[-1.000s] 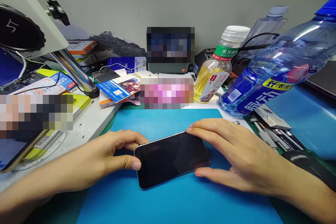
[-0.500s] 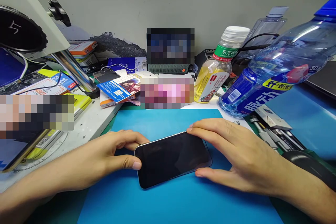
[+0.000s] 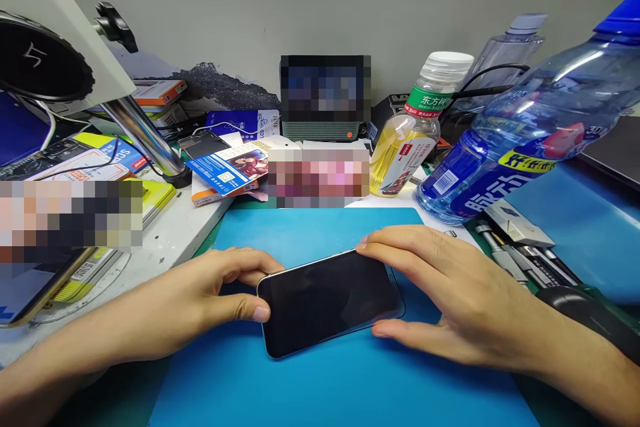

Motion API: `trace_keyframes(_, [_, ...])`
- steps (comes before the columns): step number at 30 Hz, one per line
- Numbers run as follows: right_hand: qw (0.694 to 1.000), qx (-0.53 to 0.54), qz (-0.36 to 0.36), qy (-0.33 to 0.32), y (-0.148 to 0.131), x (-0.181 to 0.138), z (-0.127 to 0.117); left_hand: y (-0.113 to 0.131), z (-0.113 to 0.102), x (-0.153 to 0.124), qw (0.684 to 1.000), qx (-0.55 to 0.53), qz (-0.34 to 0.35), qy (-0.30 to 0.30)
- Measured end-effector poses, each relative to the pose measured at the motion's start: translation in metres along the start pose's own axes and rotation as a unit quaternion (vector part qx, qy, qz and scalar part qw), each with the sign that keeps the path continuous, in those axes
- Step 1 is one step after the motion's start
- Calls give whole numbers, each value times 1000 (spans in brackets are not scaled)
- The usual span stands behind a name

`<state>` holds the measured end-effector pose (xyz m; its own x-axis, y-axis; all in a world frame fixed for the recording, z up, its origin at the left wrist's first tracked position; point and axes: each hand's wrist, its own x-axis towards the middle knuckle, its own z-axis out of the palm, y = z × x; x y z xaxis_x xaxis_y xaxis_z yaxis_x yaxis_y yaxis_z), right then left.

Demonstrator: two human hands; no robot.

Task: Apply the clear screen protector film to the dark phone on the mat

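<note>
A smartphone (image 3: pixel 325 303) with a dark screen and a pale metal edge is held low over the blue mat (image 3: pixel 340 387), tilted so that its right end sits higher. My left hand (image 3: pixel 215 300) grips the left end, the thumb on the front corner and the fingers behind the top edge. At the other end, my right hand (image 3: pixel 450 300) spans the phone, with fingertips on the upper edge and the thumb at the lower edge. The phone's back is hidden.
Behind the mat stand a tea bottle (image 3: pixel 407 140) and a large blue-labelled bottle (image 3: pixel 505 140). A microscope stand (image 3: pixel 145 137) rises at left beside phone boxes (image 3: pixel 235 170). Pens and tools (image 3: pixel 530 257) lie at right, near a black mouse (image 3: pixel 585 313). A speaker (image 3: pixel 325 130) stands at the back.
Both hands and the phone keep nearly the same pose. The view has shifted very slightly.
</note>
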<state>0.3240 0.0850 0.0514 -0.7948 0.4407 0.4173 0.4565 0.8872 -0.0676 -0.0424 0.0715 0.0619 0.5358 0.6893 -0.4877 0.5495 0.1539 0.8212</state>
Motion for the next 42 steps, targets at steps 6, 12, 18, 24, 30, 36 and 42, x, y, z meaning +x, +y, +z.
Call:
trace_keyframes(6, [1000,2,-1,2,0,0,0,0,0,1,1000,1,-3,4])
trace_keyframes(12, [1000,6,3,6,0,0,0,4,0,2,1000,-4,2,-1])
trace_keyframes(18, [1000,12,6,-3,0,0,-1,7,1,1,1000,-9,12,-3])
trace_keyframes(24, [1000,9,6,-10,0,1,-1,6,1,1,1000,-7,9,1])
trace_keyframes(30, [1000,10,10,-19,3,1,1,4,1,0,1000,7,-2,11])
trace_keyframes(36, [1000,12,8,-20,2,-1,0,6,1,-1,1000,9,8,9])
trace_keyframes(42, [999,15,13,-32,2,-1,0,6,1,-1,1000,5,7,7])
